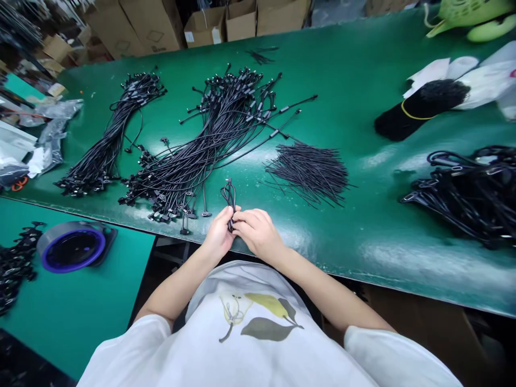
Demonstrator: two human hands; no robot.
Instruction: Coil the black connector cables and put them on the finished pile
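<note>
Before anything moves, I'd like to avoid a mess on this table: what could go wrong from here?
The looped cable could spring open if the hands loosen. Plugs near the edge of the table might catch on the left arm and drop. The loose black strips could scatter if brushed.

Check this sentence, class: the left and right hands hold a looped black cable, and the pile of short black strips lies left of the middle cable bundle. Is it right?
Not quite: the pile of short black strips lies right of the middle cable bundle, not left, as the head view shows. The left hand and right hand do hold a looped black cable.
</note>
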